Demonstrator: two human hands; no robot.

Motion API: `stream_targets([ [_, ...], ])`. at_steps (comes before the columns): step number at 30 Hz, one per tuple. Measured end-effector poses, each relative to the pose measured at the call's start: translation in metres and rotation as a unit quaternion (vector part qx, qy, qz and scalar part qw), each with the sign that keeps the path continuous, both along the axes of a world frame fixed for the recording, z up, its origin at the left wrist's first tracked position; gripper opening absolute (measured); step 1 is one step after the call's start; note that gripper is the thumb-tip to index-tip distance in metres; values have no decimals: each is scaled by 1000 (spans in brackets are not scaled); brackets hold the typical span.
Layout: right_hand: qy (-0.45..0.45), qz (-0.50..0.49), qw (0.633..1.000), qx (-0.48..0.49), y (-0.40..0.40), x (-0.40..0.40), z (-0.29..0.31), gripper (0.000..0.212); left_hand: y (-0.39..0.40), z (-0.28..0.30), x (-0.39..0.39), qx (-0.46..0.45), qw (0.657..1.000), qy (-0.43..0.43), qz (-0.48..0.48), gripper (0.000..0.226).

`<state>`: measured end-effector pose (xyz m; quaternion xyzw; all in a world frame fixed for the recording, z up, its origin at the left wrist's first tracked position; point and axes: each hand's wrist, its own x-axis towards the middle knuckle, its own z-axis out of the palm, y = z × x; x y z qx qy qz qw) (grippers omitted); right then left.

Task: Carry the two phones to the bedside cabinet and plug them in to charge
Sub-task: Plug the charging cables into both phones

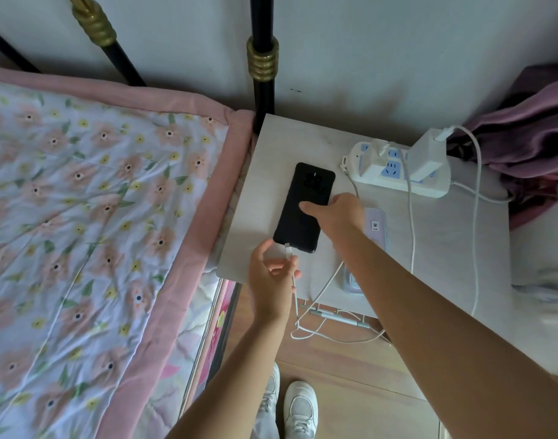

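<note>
A black phone (303,198) lies face down on the pale bedside cabinet (271,160). My right hand (337,215) rests on its right edge, thumb pressing on its back. My left hand (271,280) pinches the white charging cable (291,253) just below the plug, which sits at the phone's bottom port. A second phone in a lilac case (376,226) lies on the cabinet under my right forearm, mostly hidden, with a white cable (326,283) reaching its lower end.
A white power strip (394,175) with a white charger block (426,156) stands at the cabinet's back. Cables loop over the front edge. A floral quilted bed (97,217) lies left, purple clothing (531,144) right, my white shoes (299,410) below.
</note>
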<state>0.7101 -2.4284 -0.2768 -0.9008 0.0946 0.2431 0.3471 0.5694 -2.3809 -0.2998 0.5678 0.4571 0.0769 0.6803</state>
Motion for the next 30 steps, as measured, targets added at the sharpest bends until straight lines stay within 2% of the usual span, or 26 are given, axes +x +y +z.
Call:
stream_targets([
  [4, 25, 2, 999, -46, 8, -6, -4, 54, 9, 1, 7, -37, 999, -7, 4, 48],
  [8, 35, -4, 999, -38, 4, -4, -3, 46, 14, 2, 14, -48, 999, -3, -9, 46],
  [16, 118, 39, 990, -68, 13, 9, 1, 50, 20, 7, 18, -60, 998, -5, 5, 37],
  [19, 152, -17, 988, -11, 11, 13, -1, 47, 23, 7, 18, -45, 999, -16, 0, 32],
  [23, 186, -104, 970, 116, 8, 11, 3, 36, 22, 9, 17, -20, 999, -9, 26, 21],
  [30, 184, -149, 934, 268, 6, 5, 17, 27, 20, 32, 25, 4, 999, -38, 20, 13],
])
